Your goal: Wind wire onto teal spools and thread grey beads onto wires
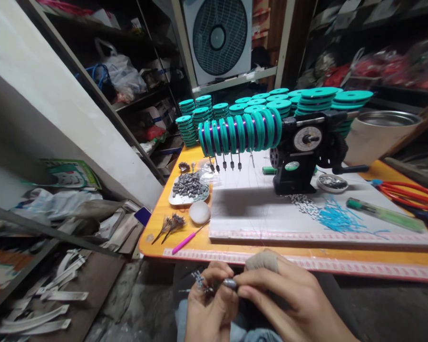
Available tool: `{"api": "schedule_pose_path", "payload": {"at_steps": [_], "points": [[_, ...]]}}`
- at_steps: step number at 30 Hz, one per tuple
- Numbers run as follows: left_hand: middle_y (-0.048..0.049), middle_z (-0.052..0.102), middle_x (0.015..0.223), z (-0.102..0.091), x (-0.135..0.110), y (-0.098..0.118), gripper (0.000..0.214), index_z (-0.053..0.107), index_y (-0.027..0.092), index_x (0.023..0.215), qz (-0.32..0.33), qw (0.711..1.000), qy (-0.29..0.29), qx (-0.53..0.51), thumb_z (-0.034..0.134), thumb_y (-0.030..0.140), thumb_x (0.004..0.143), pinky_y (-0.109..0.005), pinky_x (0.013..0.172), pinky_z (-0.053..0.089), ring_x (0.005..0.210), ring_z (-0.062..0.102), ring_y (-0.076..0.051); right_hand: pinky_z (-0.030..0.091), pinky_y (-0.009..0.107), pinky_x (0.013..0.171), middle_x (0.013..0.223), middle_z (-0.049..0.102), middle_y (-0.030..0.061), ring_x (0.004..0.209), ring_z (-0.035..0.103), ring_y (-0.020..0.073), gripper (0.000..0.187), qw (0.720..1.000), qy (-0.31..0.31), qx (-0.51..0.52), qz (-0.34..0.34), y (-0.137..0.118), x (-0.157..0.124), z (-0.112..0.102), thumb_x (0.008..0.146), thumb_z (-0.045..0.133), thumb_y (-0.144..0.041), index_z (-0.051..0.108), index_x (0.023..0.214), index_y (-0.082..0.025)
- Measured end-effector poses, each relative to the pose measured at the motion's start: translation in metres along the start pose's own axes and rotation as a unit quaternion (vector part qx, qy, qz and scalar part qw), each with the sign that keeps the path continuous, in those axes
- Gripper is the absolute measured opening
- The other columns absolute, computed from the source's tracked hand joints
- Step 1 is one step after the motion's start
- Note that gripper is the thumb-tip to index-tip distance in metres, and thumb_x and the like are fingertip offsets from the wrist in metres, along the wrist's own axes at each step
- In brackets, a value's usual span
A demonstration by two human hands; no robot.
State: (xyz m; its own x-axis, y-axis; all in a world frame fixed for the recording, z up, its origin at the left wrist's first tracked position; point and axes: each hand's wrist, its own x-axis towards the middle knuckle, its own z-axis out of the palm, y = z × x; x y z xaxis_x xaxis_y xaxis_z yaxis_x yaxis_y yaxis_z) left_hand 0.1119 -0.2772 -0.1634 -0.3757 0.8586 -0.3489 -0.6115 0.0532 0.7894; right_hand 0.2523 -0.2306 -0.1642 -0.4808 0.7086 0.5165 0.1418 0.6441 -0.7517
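Observation:
Just in front of the table's edge, my left hand (214, 304) pinches a grey lead sinker (230, 283) between thumb and forefinger. A bunch of small metal wire pieces (199, 280) sticks out from between its fingers. The fingertips of my right hand (281, 289) are pinched together at the sinker's right end; what they hold is too small to make out. Tape wraps one right finger. A hand-cranked winder (299, 152) carries a row of turquoise line spools (240, 130), with several small dark sinkers (225, 165) hanging below. Faint thin lines run down towards my hands.
On the orange table (157, 204) are a tray of sinkers (190, 187), a round white lid (199, 213), a pink-handled needle tool (183, 243), blue tubing pieces (338, 216), red-handled pliers (410, 192) and stacked turquoise spools (317, 95). A fan (219, 38) stands behind.

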Motion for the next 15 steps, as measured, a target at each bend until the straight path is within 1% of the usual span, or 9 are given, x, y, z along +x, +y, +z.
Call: {"api": "schedule_pose_path", "payload": {"at_steps": [1, 3, 4, 6, 10, 13, 15], "points": [[0.0015, 0.064, 0.078, 0.000, 0.000, -0.001, 0.030, 0.075, 0.021, 0.061, 0.011, 1.000, 0.004, 0.008, 0.098, 0.031, 0.043, -0.012, 0.050, 0.042, 0.055, 0.056, -0.003, 0.055, 0.023, 0.071, 0.091, 0.071, 0.0043, 0.082, 0.068, 0.0157, 0.022, 1.000, -0.001, 0.007, -0.011, 0.002, 0.000, -0.001, 0.093, 0.060, -0.007, 0.069, 0.108, -0.020], [0.0018, 0.065, 0.079, 0.001, -0.001, -0.003, 0.030, 0.075, 0.022, 0.060, 0.033, 0.999, 0.002, 0.024, 0.097, 0.034, 0.044, -0.012, 0.047, 0.040, 0.049, 0.050, -0.001, 0.056, 0.023, 0.072, 0.094, 0.074, 0.0048, 0.083, 0.070, 0.0161, 0.027, 1.000, 0.008, 0.017, -0.025, 0.004, 0.001, -0.001, 0.093, 0.062, -0.008, 0.070, 0.115, -0.021], [0.0019, 0.065, 0.079, 0.000, 0.000, -0.004, 0.029, 0.075, 0.023, 0.060, 0.046, 0.998, 0.000, 0.035, 0.097, 0.036, 0.045, -0.012, 0.046, 0.039, 0.048, 0.047, -0.001, 0.057, 0.023, 0.071, 0.094, 0.076, 0.0049, 0.082, 0.070, 0.0162, 0.027, 0.999, 0.015, 0.024, -0.029, 0.004, 0.001, -0.002, 0.093, 0.062, -0.008, 0.070, 0.116, -0.021], [0.0013, 0.065, 0.077, -0.001, 0.000, -0.005, 0.029, 0.076, 0.023, 0.060, 0.079, 0.995, -0.002, 0.063, 0.096, 0.038, 0.046, -0.013, 0.047, 0.039, 0.049, 0.048, -0.002, 0.058, 0.023, 0.068, 0.093, 0.077, 0.0043, 0.078, 0.071, 0.0159, 0.028, 0.999, 0.017, 0.042, -0.020, 0.002, 0.002, -0.002, 0.093, 0.062, -0.010, 0.071, 0.117, -0.022], [-0.0008, 0.063, 0.071, -0.002, 0.000, -0.004, 0.026, 0.076, 0.025, 0.057, 0.140, 0.983, -0.003, 0.122, 0.094, 0.043, 0.049, -0.019, 0.055, 0.045, 0.056, 0.054, -0.009, 0.057, 0.021, 0.068, 0.089, 0.078, 0.0015, 0.075, 0.072, 0.0142, 0.027, 0.998, 0.008, 0.053, 0.031, -0.004, 0.003, -0.004, 0.090, 0.063, -0.009, 0.074, 0.109, -0.024], [-0.0014, 0.060, 0.068, 0.001, -0.004, -0.001, 0.024, 0.076, 0.026, 0.056, 0.169, 0.979, 0.000, 0.118, 0.092, 0.043, 0.054, -0.021, 0.054, 0.046, 0.058, 0.054, -0.012, 0.055, 0.019, 0.064, 0.081, 0.076, 0.0000, 0.069, 0.070, 0.0128, 0.024, 0.997, 0.028, 0.065, 0.030, -0.007, 0.004, -0.004, 0.085, 0.063, -0.006, 0.074, 0.100, -0.023], [-0.0009, 0.059, 0.069, 0.005, -0.007, 0.002, 0.025, 0.075, 0.024, 0.058, 0.168, 0.981, 0.000, 0.101, 0.092, 0.041, 0.055, -0.018, 0.048, 0.042, 0.054, 0.051, -0.009, 0.054, 0.019, 0.063, 0.077, 0.073, -0.0007, 0.067, 0.068, 0.0122, 0.025, 0.997, 0.033, 0.063, 0.020, -0.007, 0.006, -0.003, 0.081, 0.062, -0.003, 0.072, 0.096, -0.021]]}}
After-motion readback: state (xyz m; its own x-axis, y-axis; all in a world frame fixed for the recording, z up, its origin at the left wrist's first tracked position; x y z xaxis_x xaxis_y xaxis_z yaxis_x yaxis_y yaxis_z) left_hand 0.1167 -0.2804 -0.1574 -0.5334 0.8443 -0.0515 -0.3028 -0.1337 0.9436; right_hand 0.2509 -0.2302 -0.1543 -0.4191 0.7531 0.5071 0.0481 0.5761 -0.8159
